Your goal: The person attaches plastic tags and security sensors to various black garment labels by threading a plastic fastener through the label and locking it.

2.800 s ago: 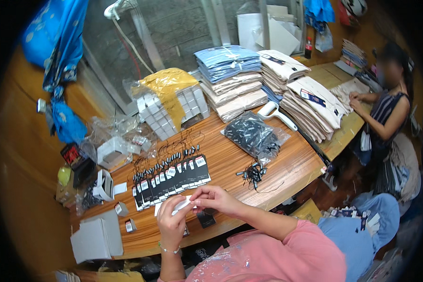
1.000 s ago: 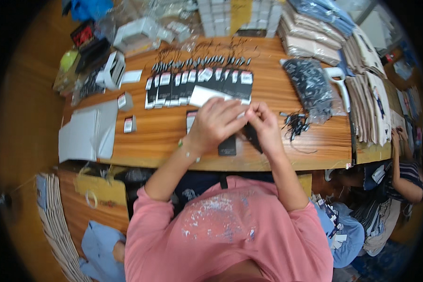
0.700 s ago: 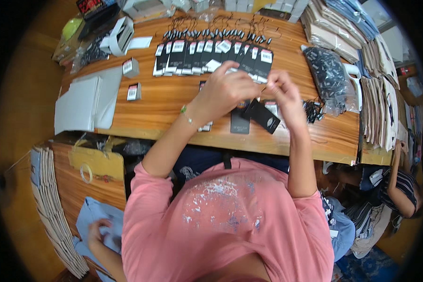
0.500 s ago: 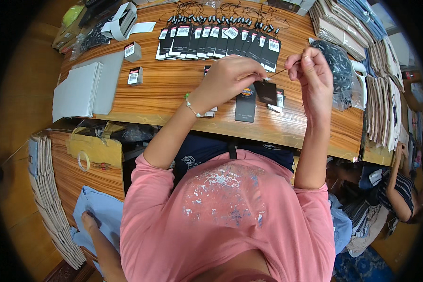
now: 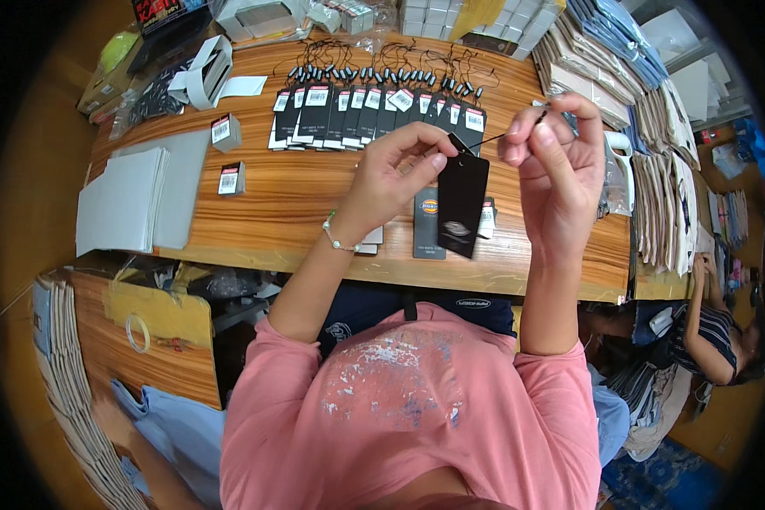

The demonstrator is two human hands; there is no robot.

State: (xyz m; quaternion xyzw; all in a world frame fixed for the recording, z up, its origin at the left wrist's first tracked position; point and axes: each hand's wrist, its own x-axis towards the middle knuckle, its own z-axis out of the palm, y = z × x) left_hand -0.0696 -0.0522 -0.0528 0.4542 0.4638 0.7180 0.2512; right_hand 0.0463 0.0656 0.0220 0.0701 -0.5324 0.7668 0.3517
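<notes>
Two hands work above the wooden table (image 5: 297, 200): left hand (image 5: 395, 170) pinches a black hang tag (image 5: 461, 204), right hand (image 5: 552, 161) pinches its string (image 5: 506, 133).

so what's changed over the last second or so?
Both hands lifted off the table: left hand now pinches a black tag by its top, right hand has drawn a thin black cord out to the right. The tag row on the table stayed put.

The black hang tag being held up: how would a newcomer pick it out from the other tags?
Start at the long wooden table. Above its near edge, the left hand pinches the black hang tag by its top corner. Unlike the row of tags lying flat, it hangs in the air.
</notes>
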